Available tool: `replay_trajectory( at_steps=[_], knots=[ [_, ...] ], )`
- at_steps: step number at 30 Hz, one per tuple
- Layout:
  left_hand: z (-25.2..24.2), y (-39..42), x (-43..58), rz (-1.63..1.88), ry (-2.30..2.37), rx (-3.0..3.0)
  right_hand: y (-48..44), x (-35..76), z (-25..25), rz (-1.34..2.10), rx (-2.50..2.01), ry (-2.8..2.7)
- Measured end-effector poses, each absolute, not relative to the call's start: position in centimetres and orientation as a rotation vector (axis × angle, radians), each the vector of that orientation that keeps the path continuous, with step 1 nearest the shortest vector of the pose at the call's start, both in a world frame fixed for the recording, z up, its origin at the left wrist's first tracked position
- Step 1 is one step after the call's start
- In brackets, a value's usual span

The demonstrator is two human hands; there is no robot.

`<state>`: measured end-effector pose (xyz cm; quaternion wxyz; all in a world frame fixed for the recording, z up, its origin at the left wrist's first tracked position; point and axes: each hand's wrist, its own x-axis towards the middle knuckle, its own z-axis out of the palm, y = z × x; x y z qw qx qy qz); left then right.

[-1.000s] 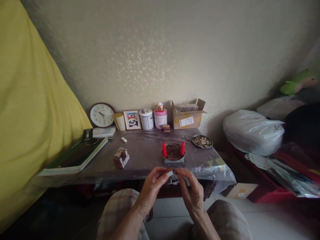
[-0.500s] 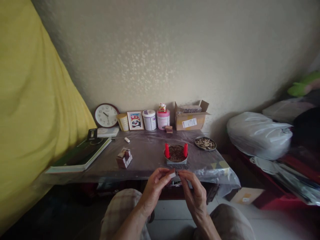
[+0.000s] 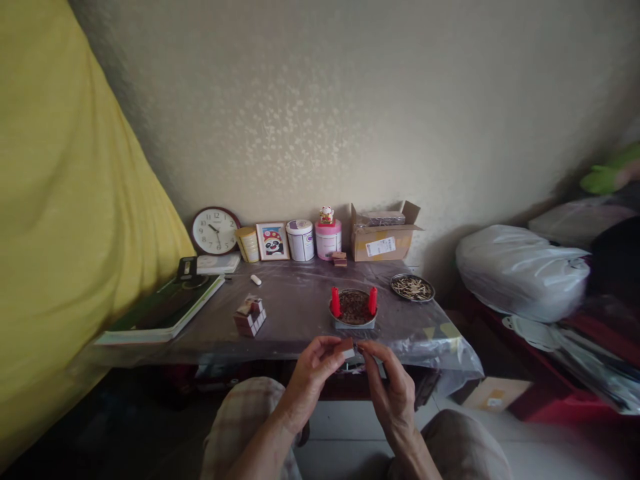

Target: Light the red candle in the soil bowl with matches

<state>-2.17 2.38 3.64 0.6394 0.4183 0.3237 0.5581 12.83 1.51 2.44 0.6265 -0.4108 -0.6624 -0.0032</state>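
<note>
My left hand (image 3: 314, 377) is closed around a small matchbox (image 3: 345, 348), brown on top with a pale side, held just in front of the table edge. My right hand (image 3: 387, 377) pinches a thin match (image 3: 357, 346), mostly hidden by the fingers. Its dark tip is close to the box's right end; whether the two touch I cannot tell. Beyond my hands sits a round bowl (image 3: 354, 308) of dark grains with two red candles upright in it, a left candle (image 3: 335, 302) and a right candle (image 3: 373, 301). No flame shows on either.
A stack of matchboxes (image 3: 250, 316) stands at left, near a green book (image 3: 165, 310). A plate of matchsticks (image 3: 412, 288) lies at right. Along the wall are a clock (image 3: 216, 231), tins, a picture (image 3: 273, 241) and a cardboard box (image 3: 383, 241). Plastic sheeting (image 3: 300, 293) covers the table.
The matchbox has tilted slightly, showing more of its brown top. My hands stay close together in nearly the same place; the view has shifted a little.
</note>
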Motion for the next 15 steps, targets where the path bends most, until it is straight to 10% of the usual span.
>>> replay_trajectory(
  at_steps=[15],
  knots=[
    [3.82, 2.44, -2.14, 1.280, 0.729, 0.916, 1.45, 12.72, 2.56, -0.021, -0.922, -1.510]
  ],
)
